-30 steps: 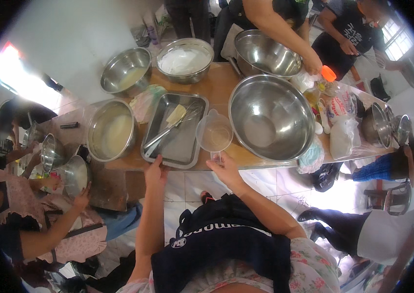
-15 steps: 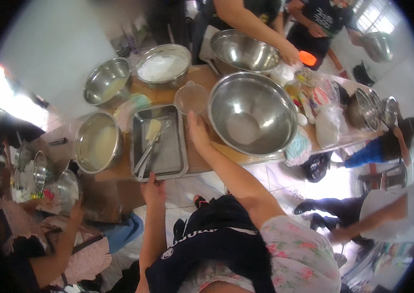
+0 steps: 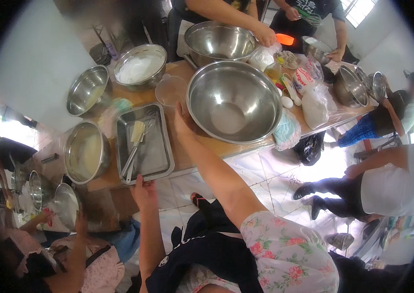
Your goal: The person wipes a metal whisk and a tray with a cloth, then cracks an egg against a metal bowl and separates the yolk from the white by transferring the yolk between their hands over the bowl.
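A rectangular metal baking pan (image 3: pixel 168 166) lies at the table's near edge, holding a spatula with a pale yellow blade (image 3: pixel 137 132) and a wire whisk (image 3: pixel 151 122). My left hand (image 3: pixel 144 191) grips the pan's near rim. Between the pan and a large steel bowl (image 3: pixel 234 117) is my right hand (image 3: pixel 183 124), its visible fingers stretched out beside the bowl's left side. Some of those fingers are hidden by the bowl. Just beyond them stands a clear plastic cup (image 3: pixel 170 90). The large bowl looks bare inside.
Bowls of pale batter (image 3: pixel 91 152) and white cream (image 3: pixel 141 67) stand left. Beyond the large bowl, a co-worker's hand (image 3: pixel 265 36) is near an orange scoop (image 3: pixel 285 39). Eggs (image 3: pixel 287 102), plastic bags (image 3: pixel 315 105) and a cloth (image 3: pixel 286 131) crowd the right. Another person holds a bowl (image 3: pixel 317 50).
The view has shifted, so the table's things appear farther left. My hands keep their places at the pan and bowl. The far-right co-worker's bowl has come in closer to the table.
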Tool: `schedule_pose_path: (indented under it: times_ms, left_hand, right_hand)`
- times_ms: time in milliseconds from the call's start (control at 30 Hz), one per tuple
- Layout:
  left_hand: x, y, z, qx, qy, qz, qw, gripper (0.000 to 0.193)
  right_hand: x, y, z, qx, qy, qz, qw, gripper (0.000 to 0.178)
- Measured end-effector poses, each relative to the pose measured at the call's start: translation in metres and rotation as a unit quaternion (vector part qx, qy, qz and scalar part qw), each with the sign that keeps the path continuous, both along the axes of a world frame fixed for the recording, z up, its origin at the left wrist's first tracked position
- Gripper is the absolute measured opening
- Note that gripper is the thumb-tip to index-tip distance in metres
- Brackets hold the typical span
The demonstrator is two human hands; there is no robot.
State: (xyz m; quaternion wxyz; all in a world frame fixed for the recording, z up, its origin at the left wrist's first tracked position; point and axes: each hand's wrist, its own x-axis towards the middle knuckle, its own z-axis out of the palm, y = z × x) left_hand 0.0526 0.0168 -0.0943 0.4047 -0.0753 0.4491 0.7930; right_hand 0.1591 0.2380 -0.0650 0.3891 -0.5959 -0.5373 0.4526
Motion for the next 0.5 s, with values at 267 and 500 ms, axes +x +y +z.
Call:
schedule_pose_path:
  times_ms: [267,500]
  left_hand:
    - [0.010,0.033,0.014,0.007,-0.009,0.001,1.000,0.029]
    - [-0.007,0.008,-0.009,0.012,-0.008,-0.087,0.996,0.031]
  right_hand:
    - [0.041,-0.074,0.053,-0.086,-0.073,0.056,0.992,0.063]
    - [0.210,-0.172,-0.027,-0.002,-0.237,0.324,0.916,0.044]
